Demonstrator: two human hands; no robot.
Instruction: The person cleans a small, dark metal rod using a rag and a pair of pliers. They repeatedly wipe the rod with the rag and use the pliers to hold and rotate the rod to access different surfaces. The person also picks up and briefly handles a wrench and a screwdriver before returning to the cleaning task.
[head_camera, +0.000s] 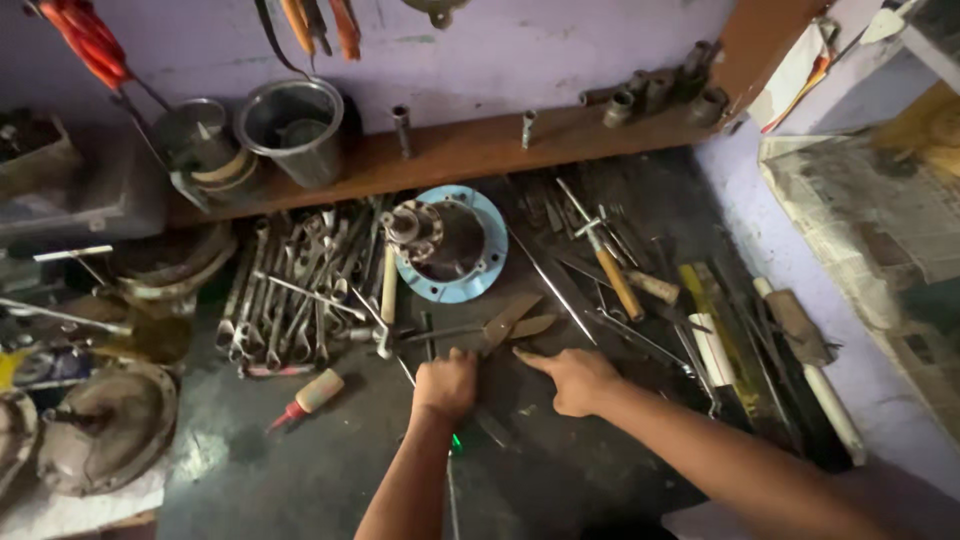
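At the near centre of the dark, greasy desk (300, 470), the shears (500, 325) lie just beyond both hands, long axis running left to right, rusty blades parted toward the right, thin handle trailing left. Left hand (446, 385) is clenched on a slim dark tool whose kind cannot be made out. Right hand (577, 378) is released, forefinger extended toward the blades, and is the nearer. Left of these lies a row of steel spanners (290, 295); farther off, a round blue-flanged motor housing (448, 243).
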